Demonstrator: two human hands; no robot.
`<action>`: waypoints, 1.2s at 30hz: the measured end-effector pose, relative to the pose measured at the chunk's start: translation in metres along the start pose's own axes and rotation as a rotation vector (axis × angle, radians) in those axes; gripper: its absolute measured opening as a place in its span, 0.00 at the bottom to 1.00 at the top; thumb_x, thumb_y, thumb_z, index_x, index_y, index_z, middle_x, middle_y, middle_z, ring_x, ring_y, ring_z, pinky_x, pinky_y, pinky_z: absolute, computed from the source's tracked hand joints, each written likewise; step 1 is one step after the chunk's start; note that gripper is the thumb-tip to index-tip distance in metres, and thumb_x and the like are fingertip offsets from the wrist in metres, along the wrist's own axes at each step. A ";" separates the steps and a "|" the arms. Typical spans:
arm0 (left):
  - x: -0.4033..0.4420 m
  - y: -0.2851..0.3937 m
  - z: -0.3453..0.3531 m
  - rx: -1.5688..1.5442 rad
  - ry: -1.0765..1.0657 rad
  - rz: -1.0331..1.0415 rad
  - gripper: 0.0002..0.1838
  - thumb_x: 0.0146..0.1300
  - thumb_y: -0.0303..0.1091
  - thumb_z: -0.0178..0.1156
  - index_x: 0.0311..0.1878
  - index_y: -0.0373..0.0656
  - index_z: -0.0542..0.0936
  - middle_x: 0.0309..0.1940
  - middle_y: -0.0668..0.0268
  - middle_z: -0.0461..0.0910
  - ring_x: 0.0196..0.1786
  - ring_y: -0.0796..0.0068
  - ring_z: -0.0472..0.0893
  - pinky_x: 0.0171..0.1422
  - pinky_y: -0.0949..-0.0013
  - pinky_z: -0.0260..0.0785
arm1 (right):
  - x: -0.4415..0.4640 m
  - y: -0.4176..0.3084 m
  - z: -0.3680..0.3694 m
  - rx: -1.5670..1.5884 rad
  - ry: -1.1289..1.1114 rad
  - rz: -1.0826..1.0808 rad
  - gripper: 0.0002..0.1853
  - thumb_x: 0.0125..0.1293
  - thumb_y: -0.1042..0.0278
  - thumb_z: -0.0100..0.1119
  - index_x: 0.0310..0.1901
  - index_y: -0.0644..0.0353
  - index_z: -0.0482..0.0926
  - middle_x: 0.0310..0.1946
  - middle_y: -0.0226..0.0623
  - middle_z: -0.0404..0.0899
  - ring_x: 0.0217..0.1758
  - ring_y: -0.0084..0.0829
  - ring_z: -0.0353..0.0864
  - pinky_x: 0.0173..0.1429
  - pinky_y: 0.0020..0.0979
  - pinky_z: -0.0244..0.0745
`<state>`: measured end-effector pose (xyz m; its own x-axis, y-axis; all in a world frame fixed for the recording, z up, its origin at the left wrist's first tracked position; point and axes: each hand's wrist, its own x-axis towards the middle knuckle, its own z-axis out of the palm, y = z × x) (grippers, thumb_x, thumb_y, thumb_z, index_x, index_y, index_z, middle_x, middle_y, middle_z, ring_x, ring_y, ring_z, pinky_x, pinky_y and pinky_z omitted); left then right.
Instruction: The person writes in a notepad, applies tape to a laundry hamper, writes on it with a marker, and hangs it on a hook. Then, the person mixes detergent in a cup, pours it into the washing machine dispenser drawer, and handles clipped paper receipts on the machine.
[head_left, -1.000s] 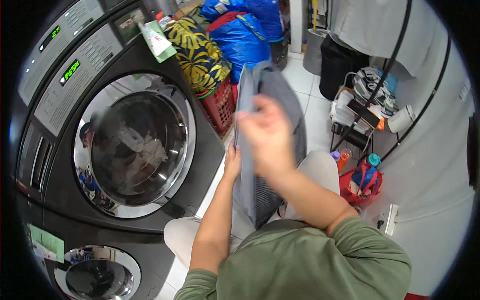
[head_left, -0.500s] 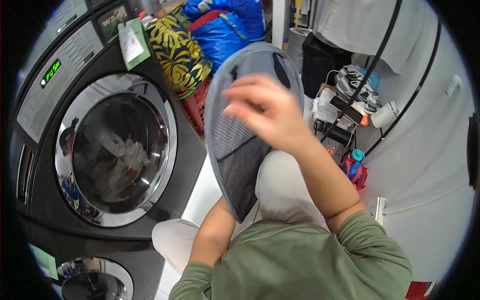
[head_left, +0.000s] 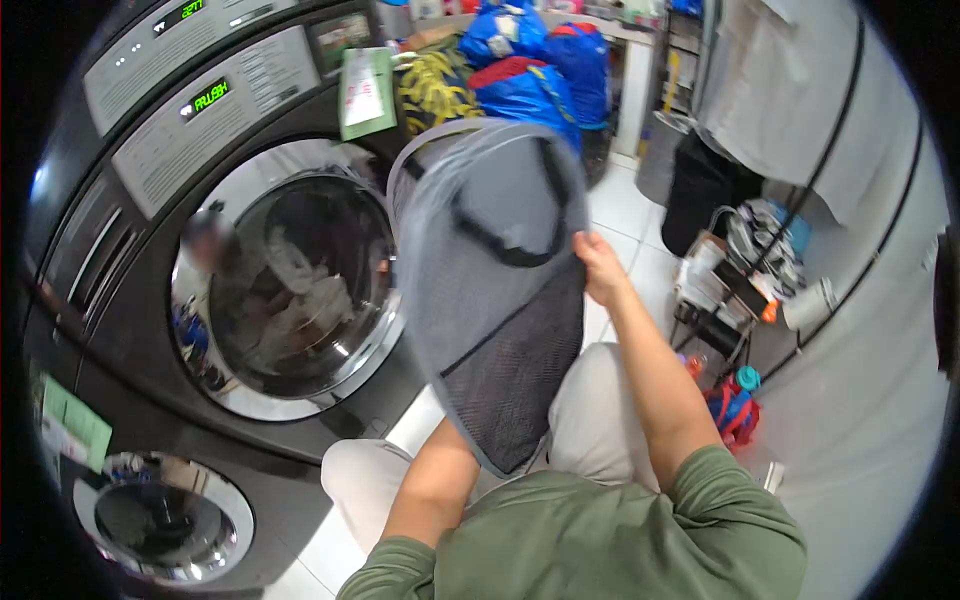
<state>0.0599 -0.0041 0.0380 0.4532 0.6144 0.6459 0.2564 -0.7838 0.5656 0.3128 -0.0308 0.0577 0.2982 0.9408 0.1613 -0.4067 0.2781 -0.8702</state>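
Note:
A grey mesh pop-up laundry hamper (head_left: 500,310) stands tilted in front of me, with a black strap handle (head_left: 515,250) on its face. Its lower end reaches down to my lap. A second curved rim shows behind its upper left edge, so it is partly spread. My right hand (head_left: 598,268) grips the hamper's right edge, fingers curled round it. My left forearm (head_left: 435,485) goes behind the hamper's lower part, and that hand is hidden.
At left, a dark front-loading machine (head_left: 300,290) holds laundry behind its round door; a smaller door (head_left: 165,520) sits below. Blue bags (head_left: 520,90) are piled at the back. At right are a black bag (head_left: 700,190), a cluttered small rack (head_left: 725,285) and black poles (head_left: 835,130).
My right hand has moved from in front of the mesh to the hamper's right edge and closed on it. A second rim now shows at upper left. The view has turned left.

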 end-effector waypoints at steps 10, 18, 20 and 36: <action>0.028 0.005 -0.097 0.016 0.200 -0.050 0.45 0.59 0.48 0.69 0.70 0.34 0.58 0.51 0.38 0.77 0.55 0.44 0.78 0.60 0.51 0.69 | 0.026 -0.011 -0.066 0.177 0.010 -0.150 0.28 0.72 0.46 0.53 0.66 0.56 0.69 0.62 0.37 0.75 0.62 0.34 0.75 0.66 0.38 0.71; -0.043 0.164 -0.091 -0.200 -0.369 0.401 0.34 0.51 0.20 0.59 0.65 0.53 0.77 0.55 0.62 0.78 0.42 0.64 0.81 0.47 0.65 0.77 | -0.013 -0.019 -0.006 0.188 0.014 -0.133 0.27 0.72 0.52 0.54 0.66 0.58 0.68 0.62 0.40 0.74 0.61 0.33 0.75 0.65 0.37 0.71; -0.050 0.165 -0.081 -0.234 -0.388 0.383 0.33 0.52 0.21 0.60 0.65 0.52 0.77 0.56 0.59 0.76 0.45 0.62 0.79 0.49 0.64 0.76 | -0.025 -0.026 0.001 0.188 0.028 -0.132 0.27 0.72 0.53 0.54 0.67 0.59 0.68 0.62 0.41 0.74 0.61 0.33 0.75 0.64 0.37 0.72; -0.038 0.109 -0.018 -0.184 -0.301 0.406 0.33 0.58 0.37 0.67 0.67 0.39 0.72 0.72 0.48 0.61 0.77 0.38 0.50 0.78 0.45 0.46 | -0.129 -0.051 0.075 -0.146 0.312 -0.214 0.13 0.64 0.74 0.64 0.51 0.60 0.79 0.44 0.32 0.84 0.42 0.23 0.81 0.50 0.31 0.77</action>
<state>0.0551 -0.1110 0.0844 0.7166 0.1912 0.6708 -0.1317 -0.9073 0.3992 0.2302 -0.1520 0.1160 0.6197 0.7545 0.2163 -0.1870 0.4096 -0.8929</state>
